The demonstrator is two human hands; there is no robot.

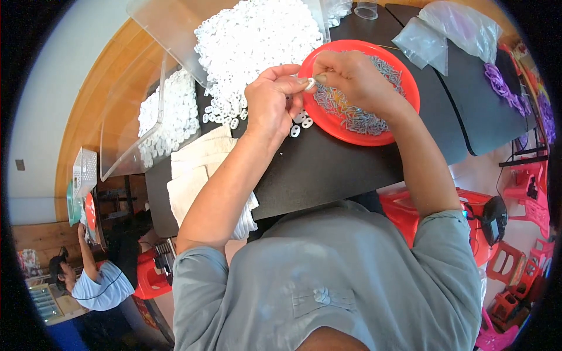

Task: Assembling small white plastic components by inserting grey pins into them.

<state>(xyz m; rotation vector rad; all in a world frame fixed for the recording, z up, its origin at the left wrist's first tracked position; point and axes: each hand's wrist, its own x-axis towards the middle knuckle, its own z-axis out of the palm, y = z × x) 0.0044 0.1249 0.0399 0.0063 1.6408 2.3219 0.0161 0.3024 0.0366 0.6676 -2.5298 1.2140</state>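
Note:
My left hand (270, 104) pinches a small white plastic piece (311, 84) between thumb and finger, over the left rim of a red plate (367, 139). Right beside it, my right hand (358, 81) is closed with its thumb and finger at the piece; whatever it grips is hidden. Many slender grey pieces (363, 121) lie in the plate, under my right hand. Loose white oval pieces with two holes (295, 131) are scattered on the black table (316, 181) near my left wrist. A large heap of white pieces (252, 35) spreads behind my left hand.
Clear plastic bins (170, 35) stand at the left, one with more white pieces (170, 111). A folded cream cloth (199, 158) lies by my left forearm. Plastic bags (459, 26) and purple cord (502, 88) are at the right. Another person (99, 284) sits far left.

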